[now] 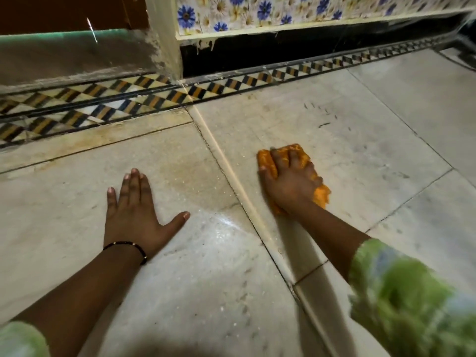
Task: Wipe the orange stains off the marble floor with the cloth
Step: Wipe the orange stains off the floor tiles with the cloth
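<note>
We press the cloth (296, 173) to the floor (373, 140).
Our right hand (291, 184) clutches the crumpled orange cloth beside a slab joint; our left hand (136, 217) lies flat, fingers spread, near a faint orange stain (177, 173).

No legible text, label, brand, number or sign appears anywhere in the view. The floral tiles (257, 11) along the top of the frame carry only blue and white flower motifs, and the inlaid border strip (154, 96) running across the upper half shows only a black, yellow and white diamond pattern. The marble floor (334, 124) bears marks but no writing.
</note>
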Demonstrator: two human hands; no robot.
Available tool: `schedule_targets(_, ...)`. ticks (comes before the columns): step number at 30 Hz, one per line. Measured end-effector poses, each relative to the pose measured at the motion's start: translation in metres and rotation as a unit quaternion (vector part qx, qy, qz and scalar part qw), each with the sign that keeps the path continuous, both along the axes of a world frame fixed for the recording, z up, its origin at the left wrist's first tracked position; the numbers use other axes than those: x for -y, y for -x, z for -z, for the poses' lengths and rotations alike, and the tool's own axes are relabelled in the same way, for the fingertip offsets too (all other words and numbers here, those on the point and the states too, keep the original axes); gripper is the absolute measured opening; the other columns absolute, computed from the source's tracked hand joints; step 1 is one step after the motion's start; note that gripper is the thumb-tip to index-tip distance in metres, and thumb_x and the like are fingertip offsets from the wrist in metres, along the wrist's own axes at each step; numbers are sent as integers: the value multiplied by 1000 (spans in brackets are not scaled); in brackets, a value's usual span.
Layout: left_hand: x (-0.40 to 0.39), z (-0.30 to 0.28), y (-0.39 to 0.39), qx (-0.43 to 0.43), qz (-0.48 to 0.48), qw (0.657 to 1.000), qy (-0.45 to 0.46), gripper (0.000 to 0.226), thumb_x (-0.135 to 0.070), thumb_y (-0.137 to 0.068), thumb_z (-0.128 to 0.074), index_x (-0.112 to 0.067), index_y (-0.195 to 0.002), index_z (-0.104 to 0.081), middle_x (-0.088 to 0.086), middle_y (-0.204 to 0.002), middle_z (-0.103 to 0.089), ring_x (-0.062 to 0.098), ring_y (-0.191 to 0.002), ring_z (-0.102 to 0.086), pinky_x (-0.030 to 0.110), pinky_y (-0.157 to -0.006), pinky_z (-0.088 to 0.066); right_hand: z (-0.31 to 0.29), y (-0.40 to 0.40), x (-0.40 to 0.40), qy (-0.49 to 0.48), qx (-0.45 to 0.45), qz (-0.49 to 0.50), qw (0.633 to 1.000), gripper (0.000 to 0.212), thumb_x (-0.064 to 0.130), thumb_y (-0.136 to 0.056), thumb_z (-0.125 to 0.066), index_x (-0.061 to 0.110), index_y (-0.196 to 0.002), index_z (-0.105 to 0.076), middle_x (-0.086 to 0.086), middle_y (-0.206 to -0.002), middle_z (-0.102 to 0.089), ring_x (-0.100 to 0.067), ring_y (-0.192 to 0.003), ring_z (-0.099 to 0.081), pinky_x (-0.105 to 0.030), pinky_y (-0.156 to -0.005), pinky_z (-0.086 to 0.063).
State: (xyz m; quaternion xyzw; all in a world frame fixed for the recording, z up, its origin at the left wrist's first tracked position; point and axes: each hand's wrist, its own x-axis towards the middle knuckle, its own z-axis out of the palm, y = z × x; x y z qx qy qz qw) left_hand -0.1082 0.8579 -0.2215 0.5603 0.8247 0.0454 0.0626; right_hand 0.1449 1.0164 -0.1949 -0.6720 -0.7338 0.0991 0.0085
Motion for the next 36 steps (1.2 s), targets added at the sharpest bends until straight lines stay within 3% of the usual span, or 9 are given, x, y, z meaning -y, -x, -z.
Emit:
schedule_targets(4, 3, -6, 5, 29, -3, 999, 15, 119, -89, -63, -8, -7, -150, 5, 10, -158, 13, 20, -145, 11, 43, -117, 6, -2, 65, 62, -3, -8, -239, 971, 64, 67, -87, -34, 51, -145, -12, 6, -160, -5, -43, -142, -2, -69, -106, -2)
schedule_targets(7, 30, -15, 16, 63, 25, 998, 15, 117, -88, -64, -15, -13, -149, 11, 2, -153, 28, 14, -142, 20, 39, -117, 9, 3, 36, 96, -31, -4, -395, 918, 63, 67, -82, -37, 56, -141, -18, 12, -157, -16, -40, -139, -17, -62, -105, -17)
schedule_targets(12, 119, -16, 38, 52, -23, 998, 30, 115, -90, -64, -13, -16, -148, 13, 0, -155, 20, 13, -142, 15, 41, -117, 7, -1, 60, 54, -31, -12, -217, 976, 61, 69, -81, -35, 54, -139, -25, 9, -156, -18, -38, -135, -20, -61, -103, -19)
schedule_targets(15, 137, -15, 45, 52, -24, 998, 38, 115, -91, -64, -14, -17, -149, 11, -1, -156, 16, 11, -143, 13, 41, -117, 8, -6, 147, 46, -8, -5, -229, 973, 59, 63, -88, -36, 49, -143, -20, 2, -158, -15, -43, -138, -14, -68, -105, -11)
schedule_targets(19, 140, -14, 54, 48, 5, 998, 35, 116, -92, -63, -4, -15, -149, 8, -2, -155, 15, 10, -142, 13, 39, -117, 9, -7, 199, 95, -36, 44, -425, 904, 62, 60, -90, -38, 44, -146, -17, -1, -158, -16, -44, -138, -13, -66, -106, -13)
schedule_targets(24, 137, -6, 69, 48, 57, 997, 27, 110, -86, -74, -13, -8, -150, -4, 5, -157, 4, 14, -143, 6, 36, -116, 6, -1, 141, 125, -65, 49, -573, 816, 55, 59, -90, -37, 44, -142, -29, 1, -151, -34, -43, -130, -32, -62, -100, -26)
schedule_targets(26, 138, -7, 74, 57, 73, 995, 36, 106, -84, -77, -16, -8, -150, -5, 6, -158, 4, 17, -145, 4, 37, -116, 4, 4, 92, 124, -78, 32, -566, 820, 50, 59, -92, -33, 44, -140, -35, 2, -146, -43, -40, -123, -41, -57, -96, -31)
schedule_targets(32, 138, -48, 77, 69, 85, 992, 67, 104, -86, -75, -6, -13, -149, 8, 1, -156, 13, 16, -145, 9, 34, -115, 10, -11, 66, 119, -46, 5, -239, 970, 50, 55, -90, -30, 31, -131, -45, -8, -131, -51, -38, -101, -47, -51, -81, -41)
schedule_targets(36, 138, -132, 52, 110, 15, 991, 72, 103, -84, -69, 2, -17, -145, 17, -5, -151, 24, 8, -140, 19, 31, -115, 14, -56, 96, 179, 202, -117, -211, 949, 39, 48, -92, -41, 38, -129, -47, 2, -138, -46, -28, -116, -48, -47, -94, -43)
